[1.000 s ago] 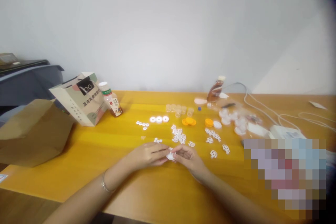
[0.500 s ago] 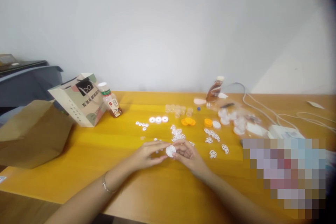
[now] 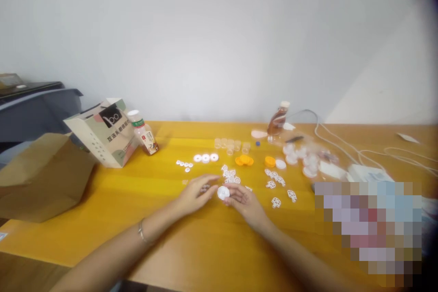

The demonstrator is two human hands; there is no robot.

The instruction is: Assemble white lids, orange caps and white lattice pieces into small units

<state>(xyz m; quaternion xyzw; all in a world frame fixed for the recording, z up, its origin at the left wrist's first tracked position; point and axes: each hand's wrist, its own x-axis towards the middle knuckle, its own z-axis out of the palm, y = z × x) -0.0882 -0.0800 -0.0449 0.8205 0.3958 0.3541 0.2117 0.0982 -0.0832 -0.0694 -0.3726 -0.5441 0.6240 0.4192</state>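
Tabletop [image 3: 195,251], blurry disc [image 3: 223,192] in right hand [image 3: 247,203]

softly lit wall [image 3: 191,50], hazy blur throughout, dark right corners.

Shows 1 plain, pale grey wall [image 3: 219,45] behind the table [image 3: 191,255], lit most brightly above the table's middle and crossed by 1 slanting edge between shade and a lighter patch [image 3: 393,86] above the table's right end. Has a yellow-brown, wood-toned top on the table, softly shiny. Includes dark grey-blue furniture [image 3: 37,107] with a black top left of the table, hard to identify. Reveals brown flooring [image 3: 20,273] below the table's near left edge.
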